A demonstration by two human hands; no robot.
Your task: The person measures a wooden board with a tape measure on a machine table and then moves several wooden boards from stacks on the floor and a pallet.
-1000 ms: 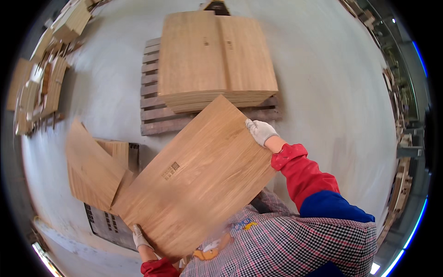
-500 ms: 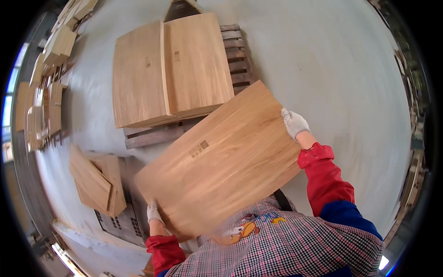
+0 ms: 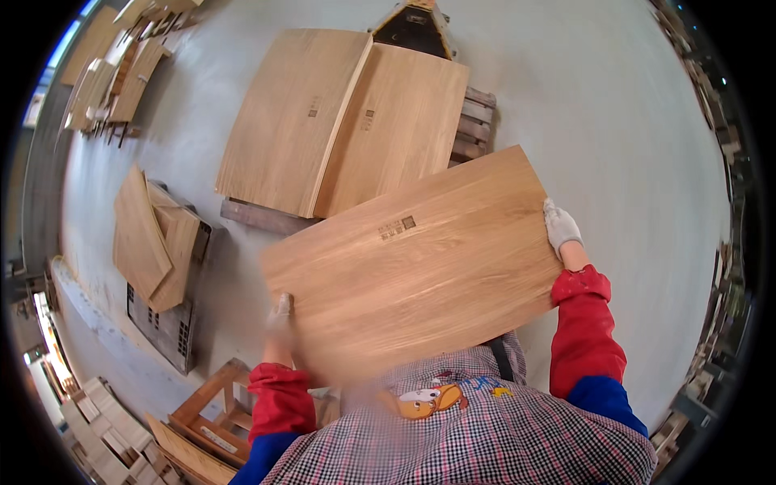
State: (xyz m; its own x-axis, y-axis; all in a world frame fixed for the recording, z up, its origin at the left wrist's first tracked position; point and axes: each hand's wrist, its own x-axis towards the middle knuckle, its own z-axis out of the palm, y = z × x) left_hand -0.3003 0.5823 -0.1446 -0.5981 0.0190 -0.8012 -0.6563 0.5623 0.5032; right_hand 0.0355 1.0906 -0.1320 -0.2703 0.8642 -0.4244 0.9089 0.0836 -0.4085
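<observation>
A wide wooden board with a small dark stamp is held flat in front of my checked apron. My left hand, in a pale glove and partly blurred, grips its left end with the thumb on top. On the opposite short edge, my gloved right hand is closed, its fingers partly hidden beneath. Beyond the held board lie two side-by-side stacks of similar boards, the left stack standing slightly higher than the right stack. The held board overlaps the near edge of the right stack in view.
Under the stacks is a wooden pallet, with a pallet jack behind it. At left, loose boards lie on a dark plastic pallet. A wooden frame stands near my left forearm. More panels rest at far left.
The held board has shifted right and turned closer to level, both hands still on it. My view has swung, so the stacks appear farther right and the wooden frame shows at lower left.
</observation>
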